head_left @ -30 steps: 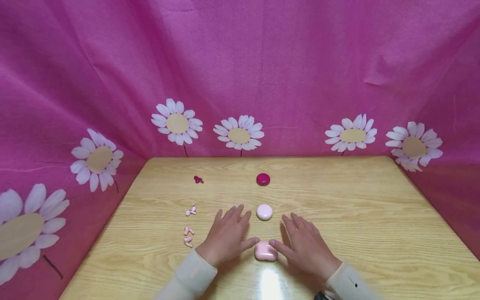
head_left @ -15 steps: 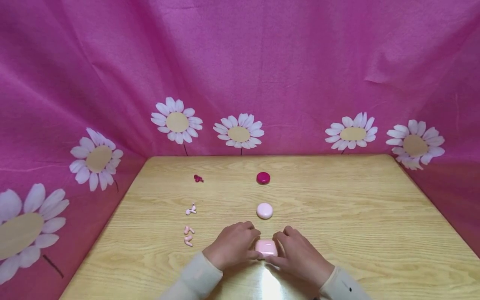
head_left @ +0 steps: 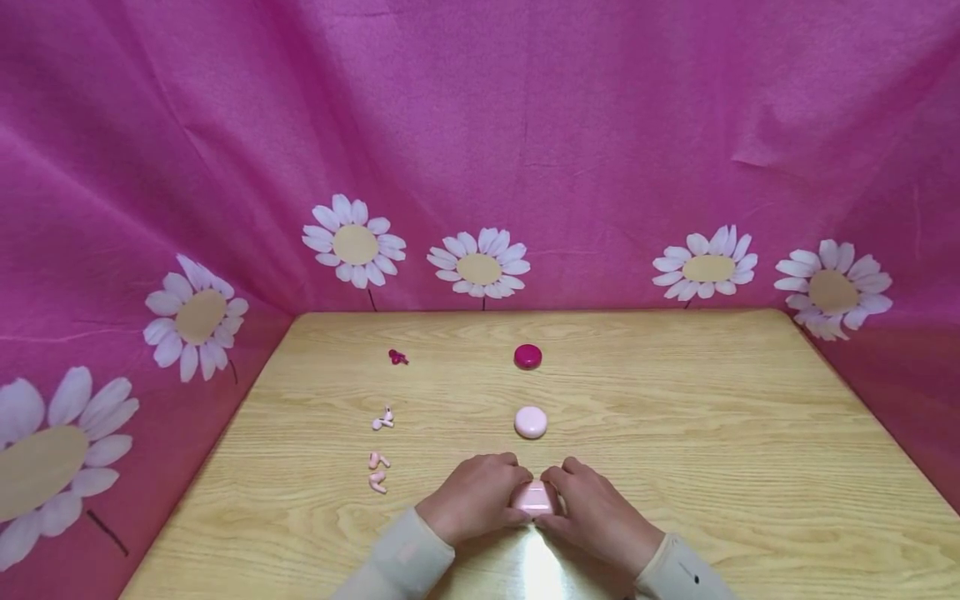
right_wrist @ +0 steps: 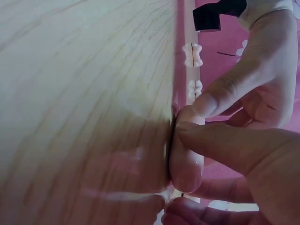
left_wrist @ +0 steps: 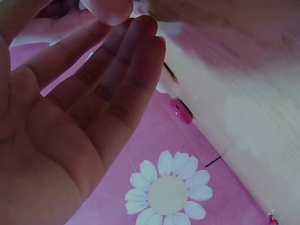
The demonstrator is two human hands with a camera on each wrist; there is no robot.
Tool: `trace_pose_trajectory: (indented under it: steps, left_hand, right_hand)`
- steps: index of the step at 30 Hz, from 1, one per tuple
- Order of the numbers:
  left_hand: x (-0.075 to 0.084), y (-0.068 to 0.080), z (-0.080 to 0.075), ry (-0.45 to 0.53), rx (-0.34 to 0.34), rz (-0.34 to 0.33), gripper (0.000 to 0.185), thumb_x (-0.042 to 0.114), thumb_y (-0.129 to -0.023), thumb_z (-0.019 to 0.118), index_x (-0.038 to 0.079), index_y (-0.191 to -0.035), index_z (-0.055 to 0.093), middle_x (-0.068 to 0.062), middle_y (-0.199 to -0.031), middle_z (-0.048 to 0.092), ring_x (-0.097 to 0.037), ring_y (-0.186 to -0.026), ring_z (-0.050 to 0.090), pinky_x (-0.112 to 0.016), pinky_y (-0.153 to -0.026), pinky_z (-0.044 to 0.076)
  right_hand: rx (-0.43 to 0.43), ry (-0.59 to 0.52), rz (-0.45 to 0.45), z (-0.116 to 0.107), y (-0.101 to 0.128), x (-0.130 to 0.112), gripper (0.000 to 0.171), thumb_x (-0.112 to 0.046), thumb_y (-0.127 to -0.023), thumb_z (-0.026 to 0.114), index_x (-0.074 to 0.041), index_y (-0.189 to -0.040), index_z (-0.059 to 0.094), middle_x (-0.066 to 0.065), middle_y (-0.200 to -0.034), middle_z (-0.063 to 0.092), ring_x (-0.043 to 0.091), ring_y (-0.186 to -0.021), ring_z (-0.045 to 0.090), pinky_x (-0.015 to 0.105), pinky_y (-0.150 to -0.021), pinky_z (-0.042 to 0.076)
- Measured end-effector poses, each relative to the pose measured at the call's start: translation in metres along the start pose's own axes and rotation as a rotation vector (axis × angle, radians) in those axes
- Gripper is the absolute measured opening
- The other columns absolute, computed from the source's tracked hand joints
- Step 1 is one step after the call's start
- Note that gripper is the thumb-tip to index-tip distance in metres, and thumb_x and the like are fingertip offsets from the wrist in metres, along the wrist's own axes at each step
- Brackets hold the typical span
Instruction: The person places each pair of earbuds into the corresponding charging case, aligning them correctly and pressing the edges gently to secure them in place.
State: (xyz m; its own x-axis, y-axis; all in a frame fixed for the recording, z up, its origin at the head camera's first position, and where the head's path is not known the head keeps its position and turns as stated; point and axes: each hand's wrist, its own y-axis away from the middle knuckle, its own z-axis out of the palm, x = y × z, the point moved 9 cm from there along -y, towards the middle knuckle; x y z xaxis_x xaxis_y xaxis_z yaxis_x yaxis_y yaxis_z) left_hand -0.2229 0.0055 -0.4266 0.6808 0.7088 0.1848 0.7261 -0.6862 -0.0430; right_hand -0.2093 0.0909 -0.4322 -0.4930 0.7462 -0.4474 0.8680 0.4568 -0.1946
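Note:
A glossy pink earbud case (head_left: pixel 536 498) lies on the table between both hands. My left hand (head_left: pixel 480 498) grips its left side, thumb at the near edge and fingers around the back. From the other side my right hand (head_left: pixel 600 515) holds it the same way. In the right wrist view, both thumbs press the near face of the case (right_wrist: pixel 187 164), which sits low on the wood. The left wrist view shows the left palm and its long fingers, with the case mostly hidden. Straight behind stands a round pale pink case (head_left: pixel 531 422), and farther back a magenta case (head_left: pixel 528 357).
To the left lie pink earbuds (head_left: pixel 378 473), pale earbuds (head_left: pixel 383 419) and dark magenta earbuds (head_left: pixel 397 357). The wooden table (head_left: pixel 712 400) is bordered at the back and sides by a magenta curtain (head_left: pixel 585 125) printed with daisies.
Both hands, spread over the case a second ago, have come down and closed in on its sides. Since half a second ago the fingers have drawn closer together behind it.

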Motion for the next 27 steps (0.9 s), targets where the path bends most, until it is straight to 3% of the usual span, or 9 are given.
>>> trace_pose_trajectory:
  steps: [7,13,21,27]
  left_hand:
    - [-0.001,-0.002,0.002,-0.006,0.013,0.001,0.026,0.033,-0.075,0.081,0.017,-0.094,0.072,0.008,-0.076,0.052,-0.004,-0.062,0.044,-0.02,-0.054,0.034]
    - [-0.007,-0.003,0.002,0.049,0.038,0.0,0.03,0.034,-0.075,0.081,0.017,-0.099,0.072,0.009,-0.079,0.053,-0.003,-0.063,0.044,-0.018,-0.055,0.035]
    - [-0.024,-0.004,0.0,0.279,0.052,-0.06,0.032,0.031,-0.078,0.08,0.018,-0.104,0.069,0.01,-0.089,0.055,-0.004,-0.073,0.05,-0.018,-0.066,0.041]
    - [-0.035,-0.006,0.001,0.49,0.085,-0.079,0.035,0.024,-0.083,0.078,0.016,-0.114,0.065,0.009,-0.095,0.058,-0.005,-0.082,0.057,-0.018,-0.072,0.047]
  right_hand:
    - [0.003,-0.006,-0.003,0.0,-0.001,0.001,0.029,-0.022,-0.075,0.082,-0.009,-0.093,0.064,-0.005,-0.075,0.043,0.007,-0.063,0.039,0.021,-0.054,0.035]
    - [0.003,-0.032,0.02,0.0,-0.003,0.005,0.026,-0.022,-0.076,0.08,-0.012,-0.094,0.063,-0.006,-0.075,0.045,0.007,-0.063,0.04,0.022,-0.056,0.036]
    - [-0.107,-0.359,0.078,0.003,-0.01,0.022,0.028,-0.022,-0.084,0.076,-0.014,-0.103,0.057,-0.009,-0.078,0.064,0.004,-0.071,0.059,0.024,-0.065,0.047]
    - [-0.125,-0.591,0.205,0.006,-0.013,0.04,0.033,-0.024,-0.086,0.073,-0.014,-0.111,0.055,-0.001,-0.082,0.067,0.015,-0.075,0.064,0.03,-0.073,0.047]
